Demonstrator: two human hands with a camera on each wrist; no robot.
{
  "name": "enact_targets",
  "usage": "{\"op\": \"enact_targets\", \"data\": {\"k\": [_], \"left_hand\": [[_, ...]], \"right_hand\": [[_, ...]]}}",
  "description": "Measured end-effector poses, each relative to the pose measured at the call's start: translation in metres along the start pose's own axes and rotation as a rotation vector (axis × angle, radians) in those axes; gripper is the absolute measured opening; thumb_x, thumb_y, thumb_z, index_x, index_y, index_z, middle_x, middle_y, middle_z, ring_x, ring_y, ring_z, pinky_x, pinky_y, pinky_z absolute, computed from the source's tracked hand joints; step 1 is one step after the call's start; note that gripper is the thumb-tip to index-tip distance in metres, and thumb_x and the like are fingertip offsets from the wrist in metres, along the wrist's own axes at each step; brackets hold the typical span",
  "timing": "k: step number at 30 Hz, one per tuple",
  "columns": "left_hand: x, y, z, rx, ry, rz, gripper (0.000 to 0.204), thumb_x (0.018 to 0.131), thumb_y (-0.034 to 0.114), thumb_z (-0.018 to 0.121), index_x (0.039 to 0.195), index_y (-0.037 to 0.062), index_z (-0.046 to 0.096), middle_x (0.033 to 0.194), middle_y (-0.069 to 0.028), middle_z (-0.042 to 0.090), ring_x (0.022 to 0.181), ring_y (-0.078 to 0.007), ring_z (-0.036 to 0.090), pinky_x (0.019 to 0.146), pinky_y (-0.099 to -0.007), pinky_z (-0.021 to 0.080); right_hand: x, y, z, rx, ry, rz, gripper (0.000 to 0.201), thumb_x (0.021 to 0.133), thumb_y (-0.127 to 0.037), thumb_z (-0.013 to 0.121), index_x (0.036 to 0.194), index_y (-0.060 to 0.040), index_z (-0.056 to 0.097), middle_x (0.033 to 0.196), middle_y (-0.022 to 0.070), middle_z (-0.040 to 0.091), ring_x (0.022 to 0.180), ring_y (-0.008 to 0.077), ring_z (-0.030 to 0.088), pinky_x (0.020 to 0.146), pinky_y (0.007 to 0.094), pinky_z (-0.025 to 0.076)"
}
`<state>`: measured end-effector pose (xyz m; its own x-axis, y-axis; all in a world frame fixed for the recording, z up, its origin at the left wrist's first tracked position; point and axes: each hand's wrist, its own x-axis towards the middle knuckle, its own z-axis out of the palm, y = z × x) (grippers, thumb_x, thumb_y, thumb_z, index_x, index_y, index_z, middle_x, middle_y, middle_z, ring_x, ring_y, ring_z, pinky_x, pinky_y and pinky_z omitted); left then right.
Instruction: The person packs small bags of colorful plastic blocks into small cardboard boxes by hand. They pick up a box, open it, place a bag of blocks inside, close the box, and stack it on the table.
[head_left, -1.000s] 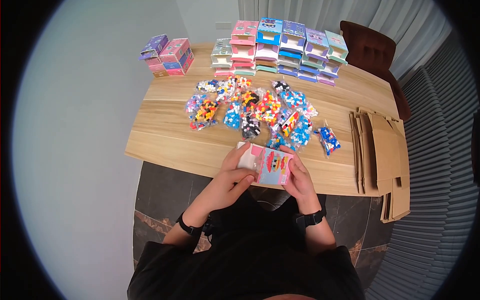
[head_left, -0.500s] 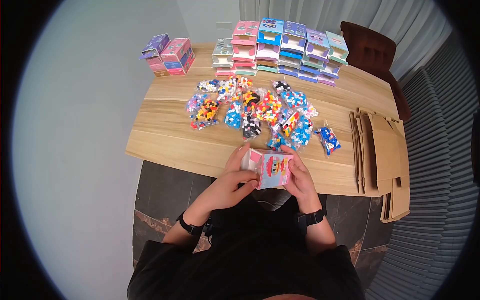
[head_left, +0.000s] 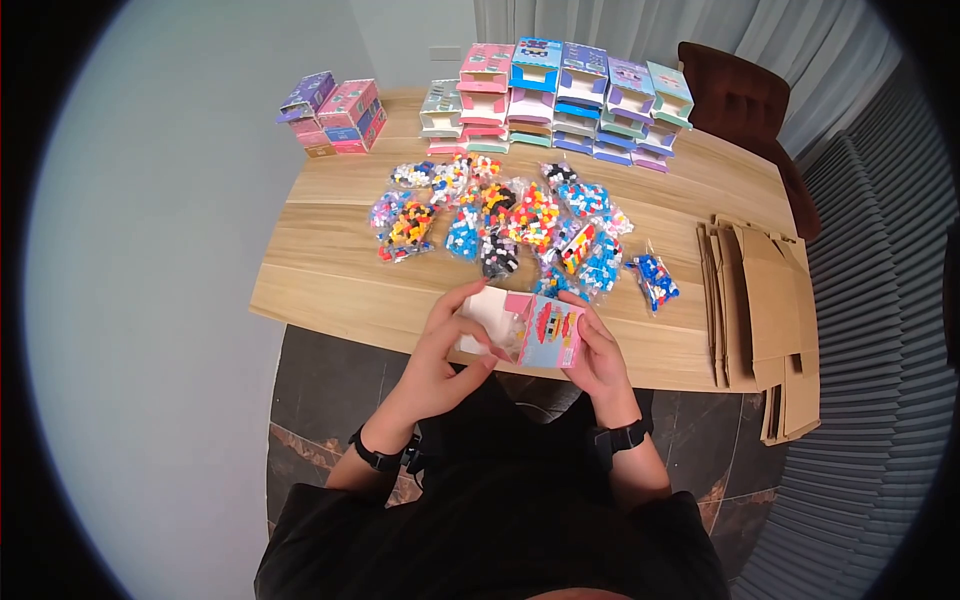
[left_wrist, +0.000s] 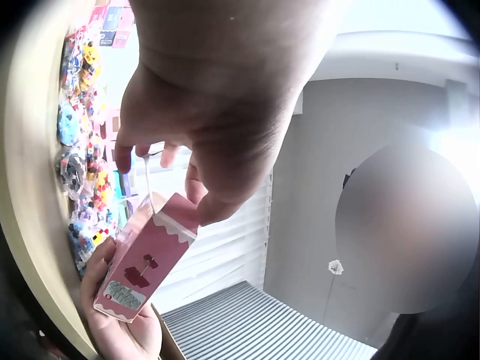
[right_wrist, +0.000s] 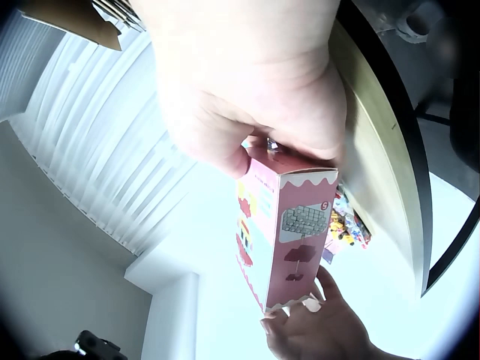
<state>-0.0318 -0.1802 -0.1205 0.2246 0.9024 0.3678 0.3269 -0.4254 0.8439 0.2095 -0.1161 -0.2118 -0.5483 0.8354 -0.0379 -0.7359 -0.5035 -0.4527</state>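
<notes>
A small pink and light-blue cardboard box point(head_left: 552, 335) with a red printed picture is held over the table's near edge. My right hand point(head_left: 603, 365) grips its right end, thumb on the printed front; the right wrist view shows that grip from above the pink side point(right_wrist: 300, 236). On the left the box stands open, its white-lined flap point(head_left: 486, 312) folded out. My left hand point(head_left: 437, 362) is at this open end, fingers curled around the flaps, thumb point(left_wrist: 217, 211) at the box edge in the left wrist view. Something clear and shiny shows inside the opening.
Several clear bags of colourful small bricks point(head_left: 535, 215) lie mid-table, one bag point(head_left: 655, 282) apart at right. Opened boxes point(head_left: 537, 105) are stacked at the back, more boxes point(head_left: 352, 110) at back left. Flattened brown cardboard point(head_left: 775, 310) leans at the right edge.
The box tilted upright for a moment and has turned flatter again. My left hand has moved slightly left, and the white flap is folded out wider. The right hand keeps its grip.
</notes>
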Motion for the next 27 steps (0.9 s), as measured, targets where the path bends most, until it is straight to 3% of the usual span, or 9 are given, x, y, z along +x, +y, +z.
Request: {"op": "enact_targets", "data": {"k": [3,4,10,19,27], "left_hand": [[-0.004,0.001,0.013,-0.613,0.278,-0.125,0.034,0.088,-0.006,0.056,0.119,0.0047,0.05,0.147,-0.0167,0.033,0.135,-0.0259,0.041,0.095,-0.0326,0.045],[-0.002,0.001,0.013,-0.587,0.275,-0.094,0.042,0.09,-0.011,0.049,0.13,0.0023,0.041,0.14,-0.0148,0.04,0.127,-0.0187,0.048,0.086,-0.0259,0.049],[-0.006,-0.012,0.021,-0.592,0.142,-0.22,0.039,0.091,-0.009,0.053,0.127,0.0024,0.044,0.136,-0.0112,0.044,0.116,-0.0138,0.052,0.083,-0.0243,0.049],[0.002,-0.009,0.024,-0.254,0.123,-0.189,0.028,0.089,-0.003,0.061,0.115,0.0033,0.052,0.131,-0.0099,0.048,0.112,-0.0137,0.053,0.08,-0.0246,0.047],[0.001,-0.014,0.029,-0.308,0.179,-0.226,0.025,0.09,-0.001,0.06,0.113,0.003,0.051,0.13,-0.0098,0.047,0.108,-0.0129,0.054,0.082,-0.0251,0.047]], "right_hand": [[0.0,0.0,-0.003,0.001,-0.012,0.002,0.045,0.101,-0.019,0.048,0.141,-0.0022,0.036,0.134,0.0167,0.051,0.126,0.0286,0.051,0.106,0.0454,0.042],[0.0,0.0,-0.004,0.003,-0.017,0.005,0.045,0.101,-0.019,0.048,0.141,-0.0022,0.036,0.134,0.0165,0.051,0.126,0.0285,0.051,0.106,0.0454,0.042],[0.0,-0.001,-0.003,-0.03,-0.036,0.005,0.044,0.101,-0.019,0.048,0.141,-0.0027,0.037,0.134,0.0152,0.05,0.125,0.0281,0.051,0.106,0.0452,0.042],[0.0,-0.001,-0.003,-0.025,-0.052,0.024,0.042,0.101,-0.018,0.049,0.139,-0.0039,0.039,0.134,0.0155,0.05,0.126,0.0285,0.05,0.105,0.0454,0.042],[0.001,0.0,-0.002,-0.01,-0.051,0.023,0.041,0.101,-0.018,0.049,0.139,-0.0044,0.04,0.136,0.0152,0.049,0.127,0.029,0.049,0.106,0.0457,0.042]]}}
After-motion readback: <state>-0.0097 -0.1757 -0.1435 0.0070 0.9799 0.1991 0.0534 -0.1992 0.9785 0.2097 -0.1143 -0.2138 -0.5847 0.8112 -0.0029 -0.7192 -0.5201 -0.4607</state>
